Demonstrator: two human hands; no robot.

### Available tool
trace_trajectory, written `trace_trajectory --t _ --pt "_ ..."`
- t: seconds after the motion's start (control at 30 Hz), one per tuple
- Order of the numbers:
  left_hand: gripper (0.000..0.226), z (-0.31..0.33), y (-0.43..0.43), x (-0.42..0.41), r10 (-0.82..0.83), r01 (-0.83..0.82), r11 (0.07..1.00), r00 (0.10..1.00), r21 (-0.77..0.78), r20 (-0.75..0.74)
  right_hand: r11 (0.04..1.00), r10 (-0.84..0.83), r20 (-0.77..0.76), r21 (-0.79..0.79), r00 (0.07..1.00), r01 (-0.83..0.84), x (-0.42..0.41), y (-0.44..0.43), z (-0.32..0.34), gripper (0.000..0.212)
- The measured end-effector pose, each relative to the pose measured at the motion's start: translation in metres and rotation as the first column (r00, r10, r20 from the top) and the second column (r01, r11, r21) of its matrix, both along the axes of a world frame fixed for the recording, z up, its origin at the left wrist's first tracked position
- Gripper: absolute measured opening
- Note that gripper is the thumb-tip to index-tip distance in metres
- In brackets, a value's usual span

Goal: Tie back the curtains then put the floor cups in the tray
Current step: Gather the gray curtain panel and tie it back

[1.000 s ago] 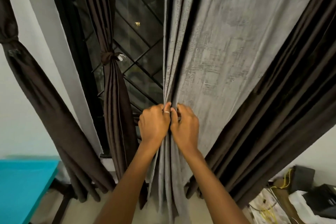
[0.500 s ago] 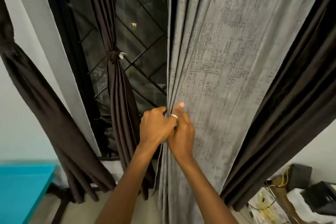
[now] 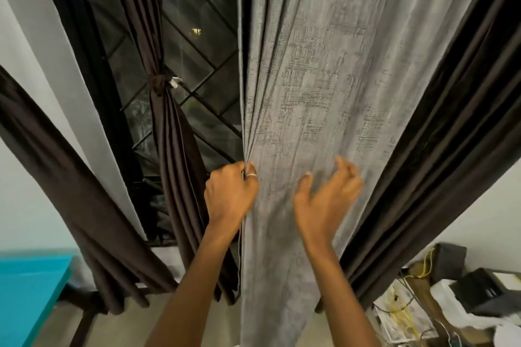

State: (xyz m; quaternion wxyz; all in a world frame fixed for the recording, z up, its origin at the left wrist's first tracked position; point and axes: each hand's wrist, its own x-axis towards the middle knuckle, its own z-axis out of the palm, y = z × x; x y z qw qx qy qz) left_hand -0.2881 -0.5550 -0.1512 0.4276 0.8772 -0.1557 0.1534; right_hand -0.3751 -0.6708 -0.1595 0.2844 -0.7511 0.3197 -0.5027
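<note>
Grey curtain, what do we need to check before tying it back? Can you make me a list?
1. Left hand grips the grey curtain by its edge: ok.
2. Right hand holds the cloth too: not ok, it is open in front of it.
3. Grey curtain gathered into a bunch: not ok, it spreads wide.
4. Something to tie it with: cannot tell, none shows.
5. Brown curtain by the window tied: ok, knotted in the middle.
</note>
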Motion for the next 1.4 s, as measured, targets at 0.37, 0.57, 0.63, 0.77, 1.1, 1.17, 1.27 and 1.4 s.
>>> trace_trajectory --t 0.37,0.57,0.63,0.77,1.1,1.17,1.27,1.4 --pt "0.053 0.001 0.003 -0.005 -0.061 0.061 0.998 0.998 -0.001 -0.009 0.938 0.1 -0.029 0.336 0.995 -0.084 0.013 -0.061 0.005 0.072" --pt "0.052 0.002 0.005 -0.005 -0.074 0.074 0.997 0.997 0.002 -0.01 0.942 0.247 -0.082 0.255 0.965 -0.22 0.018 -0.05 0.002 0.01" --pt "0.052 0.003 0.004 -0.006 -0.083 0.083 0.997 0.997 0.004 -0.004 0.938 0.302 -0.109 0.21 0.947 -0.275 0.018 -0.033 -0.003 0.015" --pt "0.051 0.003 0.002 -0.006 -0.101 0.101 0.995 0.995 -0.007 0.004 0.905 0.418 -0.087 0.122 0.904 -0.407 0.019 0.001 -0.009 0.016" --pt "0.041 -0.001 0.007 -0.002 -0.249 0.247 0.967 0.968 -0.068 -0.037 0.755 0.649 -0.089 0.201 0.756 -0.624 0.027 0.029 -0.024 0.048" --pt "0.042 0.001 0.009 0.001 -0.241 0.238 0.97 0.969 -0.054 -0.055 0.724 0.686 -0.119 0.209 0.718 -0.657 0.026 0.028 -0.028 0.064" --pt "0.037 0.004 0.011 0.003 -0.261 0.257 0.965 0.961 -0.059 -0.09 0.662 0.746 -0.111 0.221 0.656 -0.716 0.025 0.024 -0.032 0.08" --pt "0.031 0.006 0.01 0.002 -0.293 0.279 0.954 0.947 -0.112 -0.135 0.68 0.733 -0.142 0.19 0.665 -0.708 0.026 0.024 -0.038 0.09"
